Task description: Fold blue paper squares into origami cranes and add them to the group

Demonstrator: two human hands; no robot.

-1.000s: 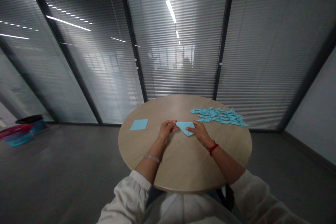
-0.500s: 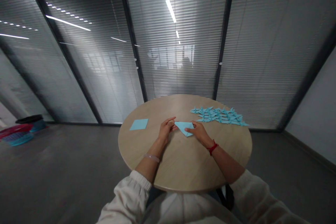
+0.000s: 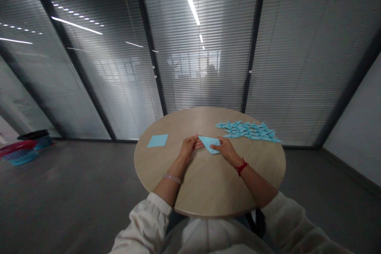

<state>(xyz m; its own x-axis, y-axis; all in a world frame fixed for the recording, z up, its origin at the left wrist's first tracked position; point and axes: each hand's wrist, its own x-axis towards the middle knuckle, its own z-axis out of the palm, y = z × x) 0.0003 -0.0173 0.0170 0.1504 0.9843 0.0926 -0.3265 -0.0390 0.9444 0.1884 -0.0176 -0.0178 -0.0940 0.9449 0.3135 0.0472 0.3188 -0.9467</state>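
Note:
A light-blue sheet of folded origami paper (image 3: pixel 207 143), part triangle and part creased flap, is held just above the middle of the table. My right hand (image 3: pixel 226 151) pinches its right side, thumb on the front face and fingers behind. At the pointed left corner, my left hand (image 3: pixel 188 146) has thumb and index finger closed together on the tip, the other fingers reaching under it. A flat blue paper square (image 3: pixel 157 141) lies to the left of my left hand. Beyond my right hand sits a cluster of several folded blue paper cranes (image 3: pixel 248 130).
The round wooden table (image 3: pixel 217 190) has its near edge close against my body. Blinds behind glass panels (image 3: pixel 205 87) rise past its far side. Red and blue baskets (image 3: pixel 19 152) and a dark-rimmed bin (image 3: pixel 41 137) stand on the floor at far left.
My left index finger, stretched out before, has bent down onto the paper's left corner. That corner has risen slightly and the paper is tilted. My right hand keeps its hold.

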